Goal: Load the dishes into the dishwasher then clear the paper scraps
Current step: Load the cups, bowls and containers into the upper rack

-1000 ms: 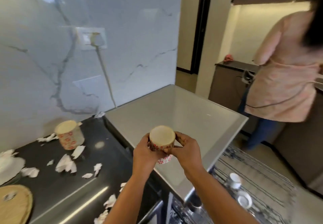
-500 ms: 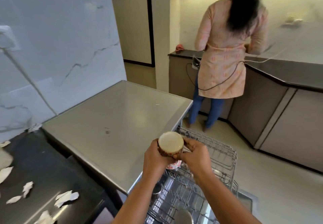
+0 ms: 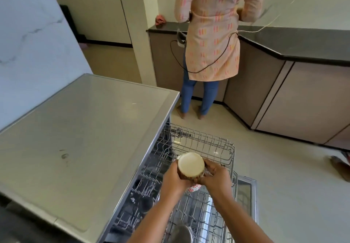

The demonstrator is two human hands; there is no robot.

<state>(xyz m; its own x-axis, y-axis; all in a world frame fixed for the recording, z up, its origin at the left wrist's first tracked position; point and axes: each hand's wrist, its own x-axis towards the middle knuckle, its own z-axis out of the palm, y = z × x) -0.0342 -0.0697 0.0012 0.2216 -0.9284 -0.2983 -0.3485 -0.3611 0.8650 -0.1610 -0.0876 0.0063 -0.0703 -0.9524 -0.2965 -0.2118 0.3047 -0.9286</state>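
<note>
Both hands hold a patterned cup (image 3: pixel 191 165) upside down, its cream base facing up, red-and-white pattern showing below. My left hand (image 3: pixel 173 180) grips its left side and my right hand (image 3: pixel 214 176) its right side. The cup hangs above the pulled-out wire rack (image 3: pixel 216 148) of the open dishwasher. A dark round item (image 3: pixel 146 204) sits in the rack at the left. A metal vessel (image 3: pixel 180 234) shows at the bottom edge.
The dishwasher's steel top (image 3: pixel 81 140) fills the left. A person in a pink tunic (image 3: pixel 212 34) stands at the black counter (image 3: pixel 295 43) beyond, back turned, with a cable trailing. Beige floor (image 3: pixel 284 176) lies to the right. Someone's foot (image 3: pixel 339 165) shows at the right edge.
My view swung right, away from the dark counter with paper scraps. Both hands carried the cup from over the steel top to above the dishwasher rack.
</note>
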